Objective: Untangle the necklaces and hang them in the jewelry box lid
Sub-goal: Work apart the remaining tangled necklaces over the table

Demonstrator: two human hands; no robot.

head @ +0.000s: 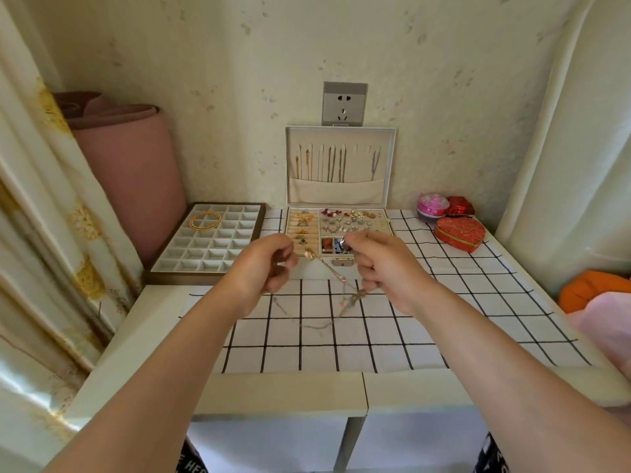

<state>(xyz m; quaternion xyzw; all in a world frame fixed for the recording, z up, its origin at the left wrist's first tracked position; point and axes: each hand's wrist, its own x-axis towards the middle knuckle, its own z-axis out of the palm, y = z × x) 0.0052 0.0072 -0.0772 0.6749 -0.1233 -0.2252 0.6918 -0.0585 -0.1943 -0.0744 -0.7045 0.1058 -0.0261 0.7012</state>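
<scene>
A thin chain necklace [327, 268] with small pink beads is stretched between my two hands above the checked cloth. My left hand [263, 264] pinches one end with curled fingers. My right hand [379, 264] pinches the other end, and a loop of chain [317, 324] sags down onto the cloth between them. Behind my hands stands the white jewelry box [389, 230], filled with rings and earrings. Its upright lid [389, 165] has several necklaces [336, 163] hanging from hooks into a fabric pocket.
A grid tray [164, 264] with gold bangles [205, 220] lies at the left, beside a pink roll [136, 172]. A red heart box [459, 233] and round pink box [433, 204] sit at the right. A wall socket [345, 104] is above the lid.
</scene>
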